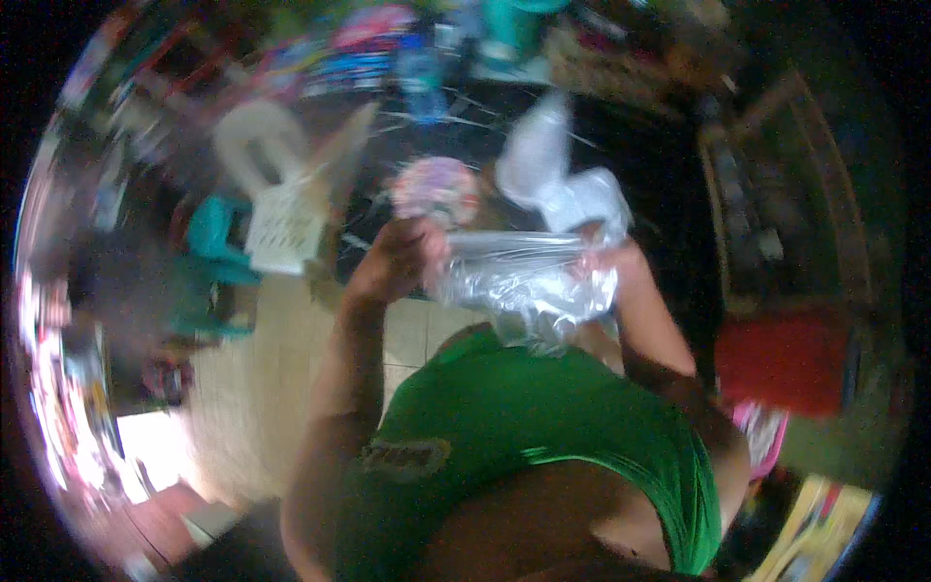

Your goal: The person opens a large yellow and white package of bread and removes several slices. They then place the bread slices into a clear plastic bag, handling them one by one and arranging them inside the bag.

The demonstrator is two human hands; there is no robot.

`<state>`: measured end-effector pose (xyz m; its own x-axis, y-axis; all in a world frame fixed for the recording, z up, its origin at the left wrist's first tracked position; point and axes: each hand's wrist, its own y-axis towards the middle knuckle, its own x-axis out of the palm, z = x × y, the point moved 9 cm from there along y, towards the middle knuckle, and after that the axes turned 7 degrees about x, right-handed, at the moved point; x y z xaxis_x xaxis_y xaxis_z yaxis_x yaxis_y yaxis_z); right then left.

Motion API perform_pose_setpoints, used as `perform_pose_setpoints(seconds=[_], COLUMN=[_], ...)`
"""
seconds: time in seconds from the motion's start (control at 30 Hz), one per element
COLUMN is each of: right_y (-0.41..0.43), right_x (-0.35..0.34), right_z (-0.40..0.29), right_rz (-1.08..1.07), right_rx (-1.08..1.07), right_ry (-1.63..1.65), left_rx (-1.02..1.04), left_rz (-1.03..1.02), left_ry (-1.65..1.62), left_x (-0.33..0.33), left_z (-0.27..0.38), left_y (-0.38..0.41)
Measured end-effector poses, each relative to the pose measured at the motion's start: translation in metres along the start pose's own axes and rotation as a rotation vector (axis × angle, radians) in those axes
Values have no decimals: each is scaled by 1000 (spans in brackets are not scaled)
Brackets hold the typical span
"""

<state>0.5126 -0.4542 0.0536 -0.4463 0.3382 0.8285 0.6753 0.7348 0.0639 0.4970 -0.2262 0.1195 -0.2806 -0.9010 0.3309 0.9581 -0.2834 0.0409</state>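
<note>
A clear plastic bag (524,280) is stretched sideways in front of my green shirt. Its left edge is gripped by my left hand (418,254), and my right hand (607,262) grips the opposite edge. Loose folds of the plastic hang below, towards my chest. Just beyond my left hand, a round, multicoloured thing (436,190) rests on the dark table (473,109); blur hides what it is. Whitish translucent plastic bags (582,200) lie on the table past my right hand.
A blue-tinted clear bottle (422,87) stands at the table's far side, near a teal container (509,33). To the left are a white plastic chair (280,196) and a teal chair (218,233). A red surface (785,360) and a pink basket (764,436) are at the right.
</note>
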Motion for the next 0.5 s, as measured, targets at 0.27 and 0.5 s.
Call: perform_pose_setpoints(seconds=[0.27,0.5], right_y=[-24,71], right_x=[126,-96], right_z=[-145,-174], right_rz=[-361,539], right_rx=[-373,-106], right_ry=[-534,-612], left_rx=[418,209], left_rz=[-244,235], left_ry=[674,1655], left_x=[84,17], left_z=[36,-44], left_y=[106,240])
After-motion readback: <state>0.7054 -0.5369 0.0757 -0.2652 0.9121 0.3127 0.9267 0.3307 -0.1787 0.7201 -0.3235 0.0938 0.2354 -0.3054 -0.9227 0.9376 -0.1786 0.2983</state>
